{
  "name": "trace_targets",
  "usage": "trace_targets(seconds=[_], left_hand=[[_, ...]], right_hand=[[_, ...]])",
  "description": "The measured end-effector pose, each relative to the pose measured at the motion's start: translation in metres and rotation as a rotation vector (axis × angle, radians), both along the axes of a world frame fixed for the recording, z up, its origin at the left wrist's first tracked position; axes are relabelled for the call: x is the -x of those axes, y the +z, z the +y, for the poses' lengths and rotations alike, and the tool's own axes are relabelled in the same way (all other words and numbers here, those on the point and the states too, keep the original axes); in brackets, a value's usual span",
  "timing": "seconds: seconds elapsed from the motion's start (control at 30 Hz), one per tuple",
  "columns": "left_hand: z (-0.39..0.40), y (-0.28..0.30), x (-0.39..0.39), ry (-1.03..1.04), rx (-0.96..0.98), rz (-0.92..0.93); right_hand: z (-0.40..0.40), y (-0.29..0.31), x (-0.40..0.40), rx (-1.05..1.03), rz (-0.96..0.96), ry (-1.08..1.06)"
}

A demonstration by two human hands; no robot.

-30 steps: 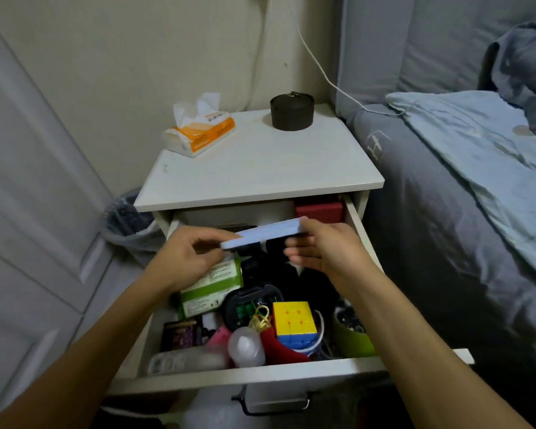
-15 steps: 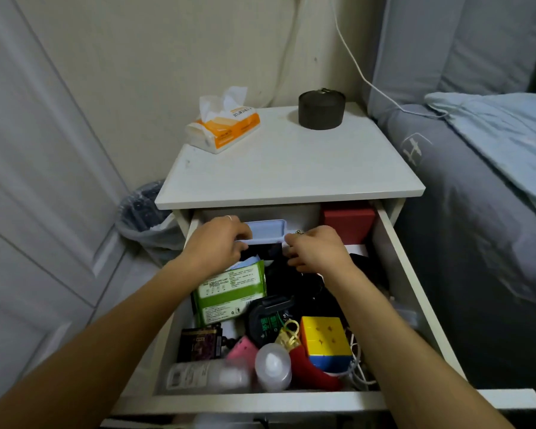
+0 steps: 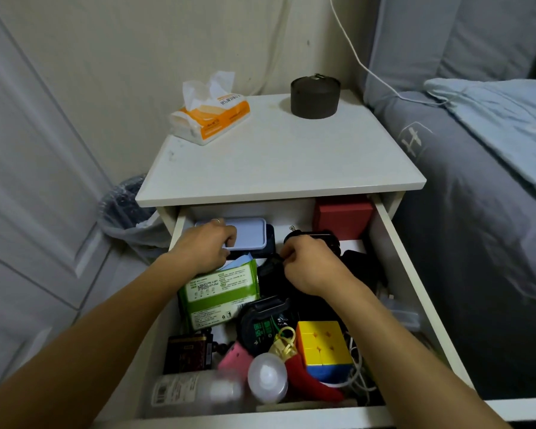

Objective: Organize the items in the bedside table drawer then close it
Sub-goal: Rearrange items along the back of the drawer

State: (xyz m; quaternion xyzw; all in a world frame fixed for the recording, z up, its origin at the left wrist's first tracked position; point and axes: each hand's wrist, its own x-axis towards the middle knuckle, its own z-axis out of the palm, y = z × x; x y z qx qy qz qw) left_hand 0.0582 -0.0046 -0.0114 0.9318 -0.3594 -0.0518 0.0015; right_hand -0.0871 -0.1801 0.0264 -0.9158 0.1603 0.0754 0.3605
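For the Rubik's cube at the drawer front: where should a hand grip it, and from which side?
Probably from above, pinching the cube's left and right faces. Its yellow top sits exposed above the clutter, while the cables on its right and the red item at its base crowd lower approaches.

From my feed the room looks dim and evenly lit with a cool cast, soft shadow fills the open white wooden drawer, edges bow from wide-angle distortion, and the near clear plastic bottle blurs.
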Motion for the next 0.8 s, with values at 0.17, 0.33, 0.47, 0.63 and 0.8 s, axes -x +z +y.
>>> trace_targets(seconds=[0.17, 0.33, 0.47, 0.63, 0.8], left_hand=[[0.002, 0.000, 0.003, 0.010, 0.020, -0.049], [0.006, 0.001, 0.003, 0.032, -0.033, -0.083], [0.009, -0.001, 0.001, 0.003, -0.082, -0.174], [0.015, -0.004, 0.000, 0.013, -0.044, -0.217], [0.016, -0.006, 0.001, 0.033, -0.063, -0.259]], right_hand=[[0.003, -0.004, -0.004, 0.024, -0.002, 0.020], [0.007, -0.005, -0.016, -0.066, -0.075, -0.052], [0.010, -0.009, -0.036, -0.098, -0.041, -0.069], [0.025, -0.021, -0.072, 0.003, 0.067, -0.064], [0.031, -0.043, -0.086, 0.055, -0.020, -0.181]])
